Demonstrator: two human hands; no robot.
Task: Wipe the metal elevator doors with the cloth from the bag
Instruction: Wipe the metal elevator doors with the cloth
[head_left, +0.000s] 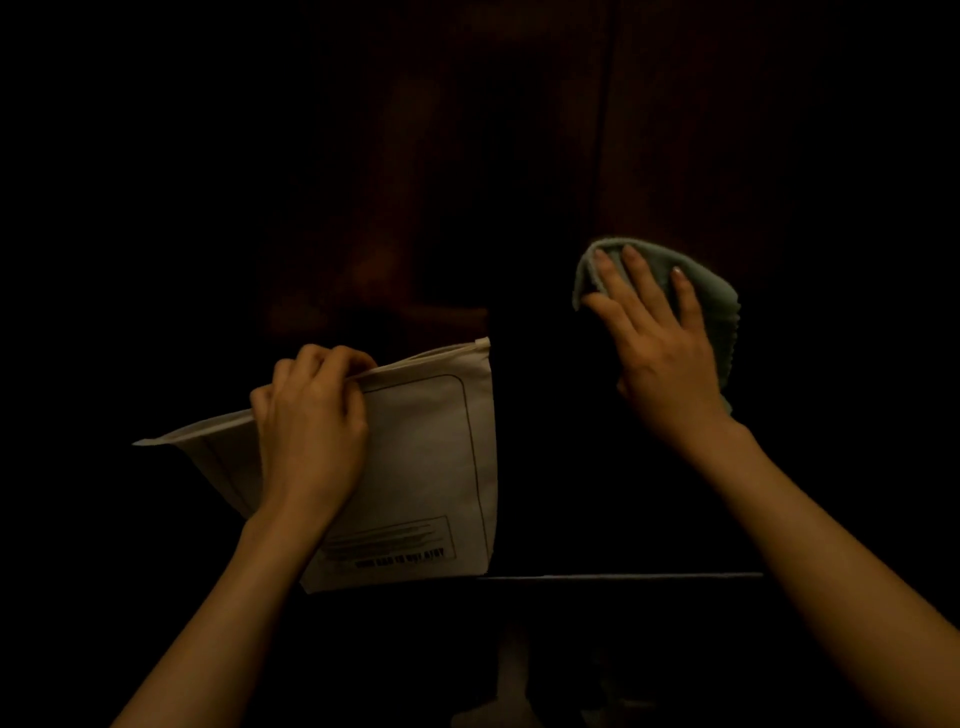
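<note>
Head view, very dim: nearest, the left hand (311, 415) curls its fingers round the top edge of the pale zip bag (415, 467), which hangs flat and looks empty. Further out, the right hand (660, 343) lies with fingers spread straight over the folded grey-green cloth (722, 322), seemingly pressing it to the dark elevator doors (519, 156) beyond. Soft, light and limp, the cloth should bunch easily, so a flat palm over the fold likely holds it best

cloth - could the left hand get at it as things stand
Probably not straight away: the left hand grips the bag's top edge, and the cloth lies under the right hand, across a dark gap.
</note>
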